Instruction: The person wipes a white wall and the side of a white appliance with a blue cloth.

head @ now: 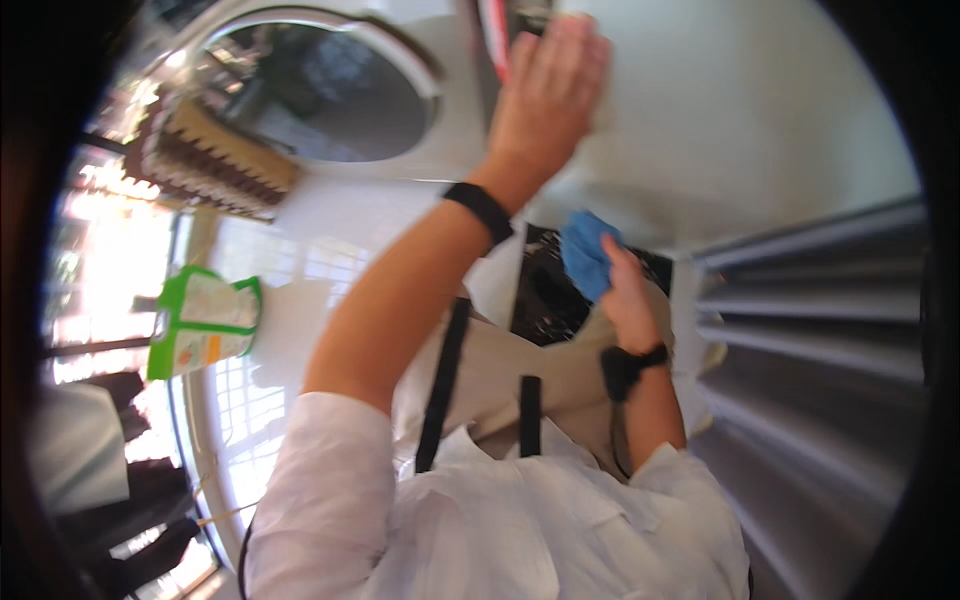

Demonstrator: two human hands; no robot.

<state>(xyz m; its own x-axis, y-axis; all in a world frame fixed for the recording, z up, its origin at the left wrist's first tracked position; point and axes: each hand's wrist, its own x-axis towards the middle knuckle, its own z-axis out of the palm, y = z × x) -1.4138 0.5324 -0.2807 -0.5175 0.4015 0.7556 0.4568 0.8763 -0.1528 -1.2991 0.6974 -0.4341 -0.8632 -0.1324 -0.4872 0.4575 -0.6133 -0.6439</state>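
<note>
My left hand [551, 97] reaches far forward, palm turned away, over the edge of a white panel [720, 112]. Next to its fingers is a red and white strip [495, 34] with a dark metallic item [532, 13] behind. Whether the fingers grip anything is hidden. Lower and to the right, my right hand [630, 292] holds a crumpled blue cloth [586, 255] in front of my knees. Beneath the cloth shows a black marble-patterned surface [547, 289]. Both wrists wear black bands.
A round dark glass door [337, 97] of a white appliance, likely a washing machine, is at upper left. Near it sits a wicker basket [225, 154]. A green and white pouch [210, 322] stands by the bright window at left. Grey curtain folds [810, 360] hang at right.
</note>
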